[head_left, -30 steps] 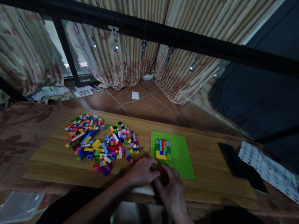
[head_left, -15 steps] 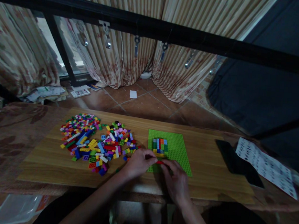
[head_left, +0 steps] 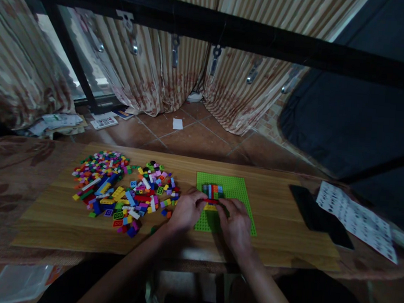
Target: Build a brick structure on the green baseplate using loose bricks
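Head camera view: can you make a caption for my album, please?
Left fingers and right fingers hold a red toy brick at a colorful brick build on a green studded baseplate.

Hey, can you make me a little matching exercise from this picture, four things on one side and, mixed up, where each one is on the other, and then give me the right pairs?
Things
1. red brick
2. green baseplate
3. printed sheet
4. white paper square

Places
A. to the right of the wooden board
B. on the tiled floor
C. held between the left hand and the right hand
D. beneath the built bricks

Right pairs: 1-C, 2-D, 3-A, 4-B
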The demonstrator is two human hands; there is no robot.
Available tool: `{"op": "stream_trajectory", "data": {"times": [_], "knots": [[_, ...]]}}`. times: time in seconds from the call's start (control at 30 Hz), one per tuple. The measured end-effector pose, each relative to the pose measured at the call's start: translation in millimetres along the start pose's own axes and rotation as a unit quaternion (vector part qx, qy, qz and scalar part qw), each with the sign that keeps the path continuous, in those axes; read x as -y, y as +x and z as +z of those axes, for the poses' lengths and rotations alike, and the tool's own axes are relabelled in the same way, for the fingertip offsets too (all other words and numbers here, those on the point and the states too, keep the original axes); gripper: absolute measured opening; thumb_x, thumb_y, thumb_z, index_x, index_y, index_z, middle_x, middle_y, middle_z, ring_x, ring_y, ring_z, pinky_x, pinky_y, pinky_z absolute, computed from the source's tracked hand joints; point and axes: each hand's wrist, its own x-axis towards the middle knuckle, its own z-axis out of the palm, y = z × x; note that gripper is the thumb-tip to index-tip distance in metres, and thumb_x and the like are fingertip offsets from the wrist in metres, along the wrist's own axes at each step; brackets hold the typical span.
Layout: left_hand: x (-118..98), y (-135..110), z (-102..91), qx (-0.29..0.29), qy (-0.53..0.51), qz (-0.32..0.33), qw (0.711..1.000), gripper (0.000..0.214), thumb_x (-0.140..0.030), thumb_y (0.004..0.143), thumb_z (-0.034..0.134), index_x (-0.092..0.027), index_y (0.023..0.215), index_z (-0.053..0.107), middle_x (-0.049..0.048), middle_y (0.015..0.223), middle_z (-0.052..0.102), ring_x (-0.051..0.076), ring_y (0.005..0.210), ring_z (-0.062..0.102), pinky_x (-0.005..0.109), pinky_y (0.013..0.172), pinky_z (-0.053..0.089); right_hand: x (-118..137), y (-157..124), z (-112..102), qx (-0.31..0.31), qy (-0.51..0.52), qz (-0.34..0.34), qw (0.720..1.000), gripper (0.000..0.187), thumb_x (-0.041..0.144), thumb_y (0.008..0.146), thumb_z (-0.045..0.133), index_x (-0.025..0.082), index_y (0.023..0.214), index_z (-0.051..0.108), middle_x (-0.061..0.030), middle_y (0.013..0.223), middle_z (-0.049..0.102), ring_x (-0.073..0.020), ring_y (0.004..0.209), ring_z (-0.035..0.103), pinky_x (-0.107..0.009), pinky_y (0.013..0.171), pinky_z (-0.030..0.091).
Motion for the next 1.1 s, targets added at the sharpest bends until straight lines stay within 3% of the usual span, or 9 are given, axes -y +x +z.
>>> {"op": "stream_trajectory", "data": {"times": [0.23,0.53,0.8,1.1], "knots": [[2.2,2.5,3.2,-0.007,0.016,0.022,1.000,0.018,-0.014,0.086,0.059,-0.019,0.095,0.074,0.0042,0.089,0.067,0.014,0.080,0.063,0.025,0.074,0.050,-6.4,-4.8,-3.5,-0.019,0.066,0.050,0.996,0.026,0.032,0.093,0.052,0.018,0.101,0.072,-0.0106,0.095,0.069,-0.0239,0.091,0.062,-0.040,0.083,0.051],[-0.8,1.2,2.7,-0.005,0.036,-0.001,0.999,0.021,-0.016,0.083,0.063,-0.019,0.102,0.070,0.0045,0.095,0.069,0.016,0.086,0.065,0.027,0.078,0.052,-9.1,-6.4,-1.9,-0.026,0.118,0.065,0.990,0.022,0.028,0.091,0.053,0.019,0.097,0.071,-0.0100,0.096,0.070,-0.0222,0.090,0.064,-0.038,0.081,0.052],[-8.0,-3.2,-4.2,0.007,0.045,-0.021,0.999,0.031,-0.009,0.083,0.054,-0.018,0.109,0.067,0.0060,0.095,0.070,0.017,0.082,0.066,0.027,0.077,0.053,-7.9,-6.5,-5.6,-0.027,0.142,0.092,0.985,0.024,0.031,0.090,0.052,0.018,0.097,0.072,-0.0107,0.095,0.070,-0.0230,0.090,0.064,-0.040,0.082,0.051],[-13.4,1.6,-6.7,-0.002,0.036,-0.045,0.998,0.021,-0.018,0.089,0.054,-0.018,0.099,0.072,0.0043,0.089,0.073,0.016,0.079,0.066,0.025,0.075,0.050,-11.3,9.9,-2.2,-0.015,0.172,0.136,0.976,0.023,0.036,0.083,0.059,0.019,0.090,0.073,-0.0085,0.090,0.068,-0.0217,0.083,0.064,-0.036,0.077,0.050]]}}
